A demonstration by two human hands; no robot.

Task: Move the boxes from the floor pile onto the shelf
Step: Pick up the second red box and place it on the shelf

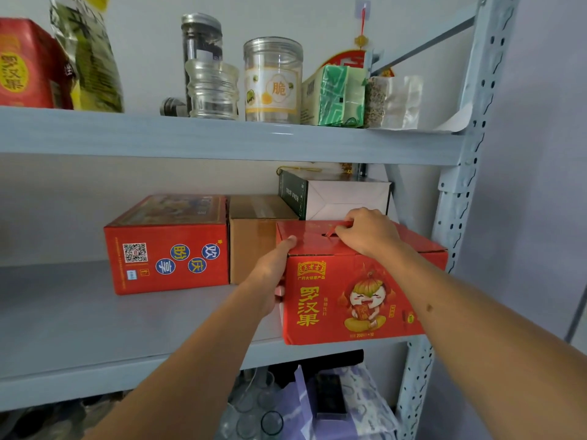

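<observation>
A red drink box [352,296] with a cartoon figure and yellow characters rests on the front right of the middle shelf [95,319], its front slightly overhanging the edge. My right hand [368,231] grips the carry handle slot on the box's top. My left hand [273,271] holds the box's left side, thumb on the top edge. Behind it stand a plain brown carton [254,246], a red box with a QR code and blue circles [168,255], and a white and dark green box [336,198] at the back.
The upper shelf [222,138] carries clear plastic jars [273,81], a green carton [336,96], bags and another red box [28,65]. A perforated metal upright [457,198] stands right of the box. Bags and glassware sit below the middle shelf.
</observation>
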